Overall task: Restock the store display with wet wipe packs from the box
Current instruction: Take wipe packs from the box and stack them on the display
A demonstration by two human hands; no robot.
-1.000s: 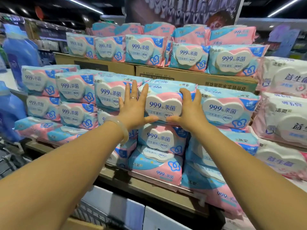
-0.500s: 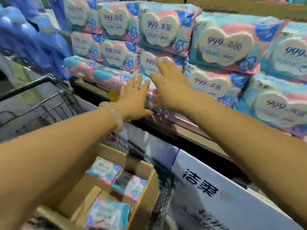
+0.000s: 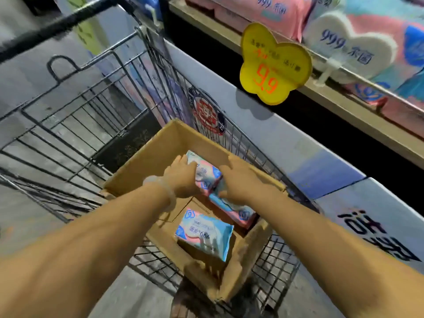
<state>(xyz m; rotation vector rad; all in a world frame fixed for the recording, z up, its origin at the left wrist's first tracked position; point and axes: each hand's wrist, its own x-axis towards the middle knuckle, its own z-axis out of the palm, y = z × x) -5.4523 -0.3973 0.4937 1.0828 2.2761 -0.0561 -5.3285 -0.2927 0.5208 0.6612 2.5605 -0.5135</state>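
Both hands on wipe pack (image 3: 207, 174) in box (image 3: 142, 166), cart (image 3: 96, 104).

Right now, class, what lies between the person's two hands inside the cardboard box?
In the head view, a wet wipe pack lies between the left hand and right hand, both touching it, inside the cardboard box.

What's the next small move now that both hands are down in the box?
Probably close both hands on the far pack and lift it straight up out of the cardboard box. The left hand and right hand already lie on it at either side, though a firm grip isn't clear. Two other packs lie nearer, one under the right hand, so lift cleanly.
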